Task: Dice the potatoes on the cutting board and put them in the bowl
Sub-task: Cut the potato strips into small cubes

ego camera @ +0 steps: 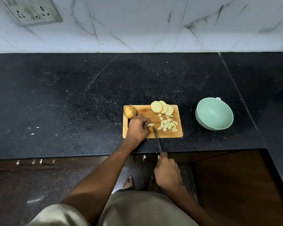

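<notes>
A wooden cutting board (144, 114) lies on the black counter. On its far left corner sits a whole unpeeled potato (129, 111). Three round potato slices (162, 107) overlap at the far edge, and a heap of diced potato (168, 124) lies at the board's right side. My left hand (137, 129) rests on the board with curled fingers pinching a small potato strip (151, 124). My right hand (167, 172) grips the handle of a knife (156, 141) whose tip rests on the board just right of that strip. A pale green bowl (201, 119) stands to the right of the board, with nothing in it.
The black stone counter (72, 103) runs wide to the left and behind the board. A marble-tiled wall with a socket plate (31, 12) rises behind. Drawer handles (36, 162) sit under the counter's front edge. The counter turns forward at the far right.
</notes>
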